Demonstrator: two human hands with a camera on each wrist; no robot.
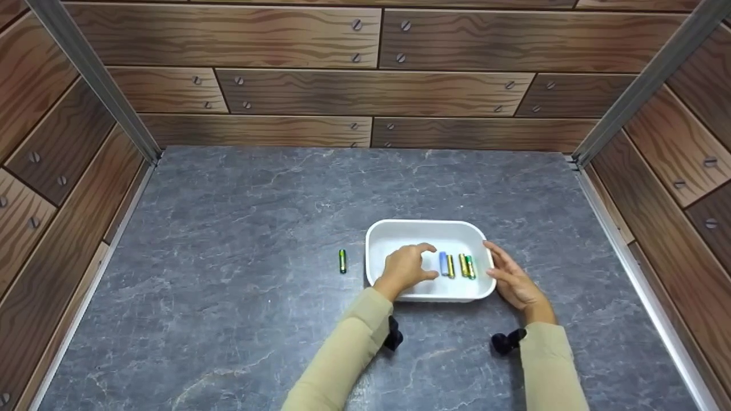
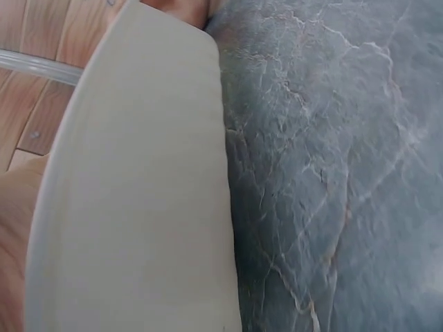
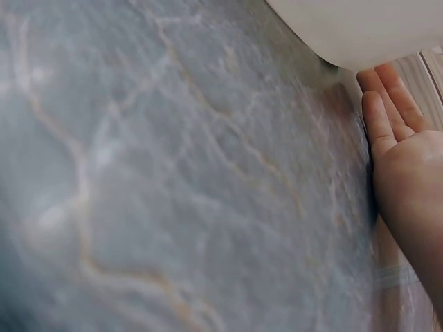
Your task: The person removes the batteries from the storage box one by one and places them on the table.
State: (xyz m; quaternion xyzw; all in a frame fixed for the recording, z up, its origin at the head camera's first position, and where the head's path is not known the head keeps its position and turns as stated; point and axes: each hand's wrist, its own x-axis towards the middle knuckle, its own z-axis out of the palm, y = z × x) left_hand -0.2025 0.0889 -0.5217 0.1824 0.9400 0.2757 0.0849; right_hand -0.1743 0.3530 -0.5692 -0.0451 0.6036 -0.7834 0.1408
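A white plastic tray [image 1: 422, 297] with rounded corners stands on the grey marbled surface. Several small batteries lie in its right half: a blue battery [image 1: 444, 264], a gold battery [image 1: 450, 266], another gold battery [image 1: 463, 265] and a green-and-gold battery [image 1: 470, 267]. My left hand [image 1: 406, 266] is over the tray's left part, thumb and index finger spread, with nothing between them; the blue battery is nearest its fingertips. At the tray's right end, my right hand [image 1: 513, 282] touches the rim with extended fingers [image 3: 377, 114]. Left of the tray lies a single green battery [image 1: 342, 261].
Wood-patterned walls [image 1: 297, 91] enclose the surface at the back and both sides, with metal posts [image 1: 645, 85] in the corners. Black wrist devices [image 1: 393, 334] sit under the beige sleeves [image 1: 342, 348]. The tray's outer wall [image 2: 145, 180] fills much of the left wrist view.
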